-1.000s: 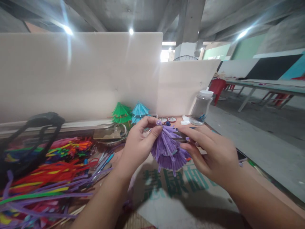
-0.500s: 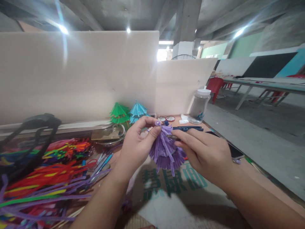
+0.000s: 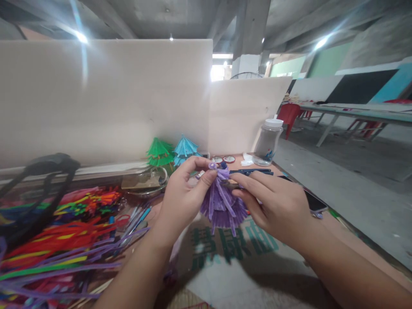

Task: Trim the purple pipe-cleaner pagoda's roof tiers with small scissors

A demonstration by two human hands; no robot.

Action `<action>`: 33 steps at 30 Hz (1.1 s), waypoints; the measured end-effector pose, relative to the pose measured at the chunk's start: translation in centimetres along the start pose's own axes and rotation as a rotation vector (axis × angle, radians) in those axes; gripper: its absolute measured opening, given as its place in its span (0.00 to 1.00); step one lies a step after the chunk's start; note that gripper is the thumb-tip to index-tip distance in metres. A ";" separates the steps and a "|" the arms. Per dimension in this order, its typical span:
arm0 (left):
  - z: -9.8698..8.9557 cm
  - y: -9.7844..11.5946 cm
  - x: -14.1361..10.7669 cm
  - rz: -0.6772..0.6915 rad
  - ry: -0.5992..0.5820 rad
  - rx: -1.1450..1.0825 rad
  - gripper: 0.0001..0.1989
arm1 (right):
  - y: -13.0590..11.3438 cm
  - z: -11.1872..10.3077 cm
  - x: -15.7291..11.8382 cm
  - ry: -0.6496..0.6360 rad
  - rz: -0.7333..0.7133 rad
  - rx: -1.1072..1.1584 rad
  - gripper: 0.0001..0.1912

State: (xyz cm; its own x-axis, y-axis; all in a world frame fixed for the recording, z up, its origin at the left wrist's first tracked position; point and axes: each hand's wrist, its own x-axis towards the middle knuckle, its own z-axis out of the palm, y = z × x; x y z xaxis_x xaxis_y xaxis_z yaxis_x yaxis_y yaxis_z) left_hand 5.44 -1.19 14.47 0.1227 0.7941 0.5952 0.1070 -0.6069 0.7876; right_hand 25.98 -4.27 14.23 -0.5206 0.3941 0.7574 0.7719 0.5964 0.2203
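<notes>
My left hand pinches the top of a purple pipe-cleaner tree between thumb and fingers. The tree has layered, fringed tiers that flare downward, and a small curled purple knob at the tip. My right hand is closed on a thin metal-tipped tool, whose point rests against the tree's upper strands. Fingers hide most of that tool, so its kind is unclear. Behind my hands stand a green pipe-cleaner tree and a light blue one.
Loose coloured pipe cleaners heap on the left beside a black strap-like object. A clear dish, a lidded plastic bottle and a phone lie around the work spot. White panels wall off the back.
The view has shifted slightly. My right hand and the tool have moved a little against the purple tree, exposing more of the tool; my left hand keeps its pinch.
</notes>
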 end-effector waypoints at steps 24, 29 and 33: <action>2.3 -1.6 0.0 0.042 -0.136 0.374 0.07 | 1.5 -0.7 0.4 0.113 0.044 -0.052 0.12; 2.6 -2.5 0.3 0.033 -0.116 0.390 0.07 | 1.5 -0.8 0.3 0.110 0.055 -0.066 0.13; 2.3 -2.9 0.5 0.062 -0.109 0.316 0.06 | 1.4 -0.9 0.4 0.110 0.048 -0.055 0.13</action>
State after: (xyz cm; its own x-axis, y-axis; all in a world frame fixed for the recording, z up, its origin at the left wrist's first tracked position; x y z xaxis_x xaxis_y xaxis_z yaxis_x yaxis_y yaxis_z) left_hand 7.48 0.88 12.17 0.2419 0.7574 0.6064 0.3945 -0.6478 0.6517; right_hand 27.20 -3.88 15.37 -0.4418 0.3399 0.8302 0.8154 0.5382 0.2135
